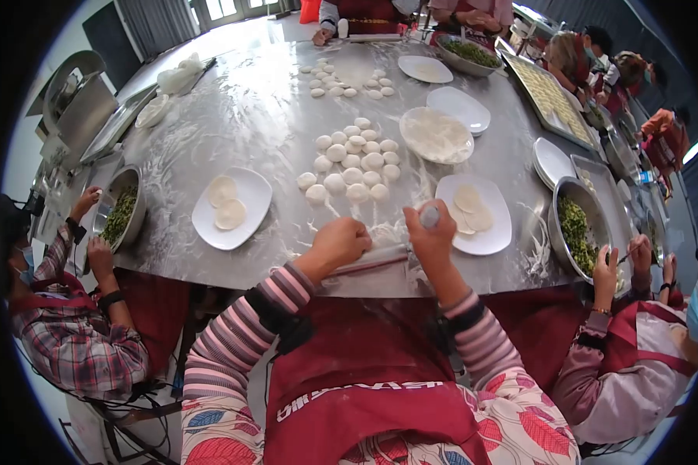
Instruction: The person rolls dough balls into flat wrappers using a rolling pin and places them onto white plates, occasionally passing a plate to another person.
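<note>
My right hand [432, 236] is wrapped around a rolling pin, whose rounded greyish end [429, 217] pokes up out of the fist. To its left, my left hand [340, 242] is closed low over the floured metal table; whatever its fingers hold is hidden. Between and below the hands, a pale strip [368, 260] lies near the table's front edge. Beyond them sits a cluster of small flattened dough pieces [353, 159]. Round rolled wrappers [473, 208] rest on a white plate [498, 236] just right of my right hand.
Another white plate [203, 215] with wrappers lies at left. Metal bowls of chopped green filling stand at left [138, 221] and right [557, 225], with people working beside them. A flour dish [434, 155], more dough rounds [318, 91] and a tray of dumplings [547, 97] are farther back.
</note>
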Demonstrator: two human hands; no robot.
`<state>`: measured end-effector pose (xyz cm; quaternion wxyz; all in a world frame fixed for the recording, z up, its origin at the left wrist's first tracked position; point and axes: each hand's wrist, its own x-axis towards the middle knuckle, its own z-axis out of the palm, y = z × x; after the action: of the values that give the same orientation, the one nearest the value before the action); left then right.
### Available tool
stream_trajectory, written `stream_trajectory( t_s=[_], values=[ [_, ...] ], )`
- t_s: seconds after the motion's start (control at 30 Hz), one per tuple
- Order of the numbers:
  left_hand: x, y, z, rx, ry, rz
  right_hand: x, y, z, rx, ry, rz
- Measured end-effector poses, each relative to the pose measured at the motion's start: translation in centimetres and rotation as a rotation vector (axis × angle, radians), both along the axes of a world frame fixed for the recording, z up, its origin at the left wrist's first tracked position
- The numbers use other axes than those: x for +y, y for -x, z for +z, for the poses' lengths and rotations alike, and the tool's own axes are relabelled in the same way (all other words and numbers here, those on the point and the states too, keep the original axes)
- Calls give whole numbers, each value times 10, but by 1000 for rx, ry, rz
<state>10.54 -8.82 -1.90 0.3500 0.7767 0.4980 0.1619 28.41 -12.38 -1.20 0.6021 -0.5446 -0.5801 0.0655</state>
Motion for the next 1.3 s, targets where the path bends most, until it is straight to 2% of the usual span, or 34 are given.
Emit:
stream_trajectory(
  t_s=[0.07,0.13,0.2,0.3,0.33,0.4,0.47,0.5,0.53,0.6,0.63,0.67,0.7,0.77,0.83,0.9,0.93,1.0,1.07,1.13,1.2,1.27,1.3],
  values=[
    [8,-9,-3,10,-115,-60,13,-1,-14,115,69,15],
    [12,-8,-10,-91,-92,-132,-3,-3,-19,109,69,-11],
    [11,-5,-9,-43,-151,-175,-24,-6,-18,-30,37,-91],
    [8,1,-4,-55,-102,-93,-30,-7,-26,33,4,-68],
    [3,0,-6,-60,-28,-97,-23,-4,-27,45,22,-83],
    [8,-5,-7,5,-129,-134,13,-3,-20,-20,63,-110],
    [19,-5,-11,50,-80,-136,11,-4,-24,-16,49,-111],
    [17,-1,-2,14,-39,-214,16,-4,-26,-16,27,-100],
    [16,4,-2,6,-50,-201,4,-13,-37,-252,-20,-153],
    [11,14,-3,-64,32,-166,-29,-10,-25,-67,-39,-65],
    [9,16,0,-95,187,-131,-20,-9,-25,-68,-41,-56],
    [8,15,-1,-88,203,-134,-14,-9,-28,-163,-76,-121],
    [8,11,-2,-50,121,-151,-10,-9,-32,-259,-100,-197],
    [16,0,-8,6,-59,-130,24,-4,-25,-94,37,-100],
    [22,-1,-12,-8,-47,-209,28,-4,-19,2,93,-38],
    [25,5,-8,47,-28,-333,4,-10,-30,-233,-54,-150],
    [24,9,-5,41,-35,-321,-17,-10,-22,-146,53,-103],
    [20,12,-5,-49,104,-232,-33,-18,-46,96,142,10],
    [20,6,-8,-36,130,-270,-14,-7,-20,-56,88,-91],
    [25,-7,-4,27,7,-227,28,-3,-21,-132,-51,-114],
    [31,-8,-18,20,-58,-204,38,1,-19,-30,10,-64],
    [28,0,-8,42,-65,-335,10,-4,-17,-118,54,-130],
    [25,5,-5,54,-41,-348,-11,-7,-13,-90,81,-90]
  ],
)
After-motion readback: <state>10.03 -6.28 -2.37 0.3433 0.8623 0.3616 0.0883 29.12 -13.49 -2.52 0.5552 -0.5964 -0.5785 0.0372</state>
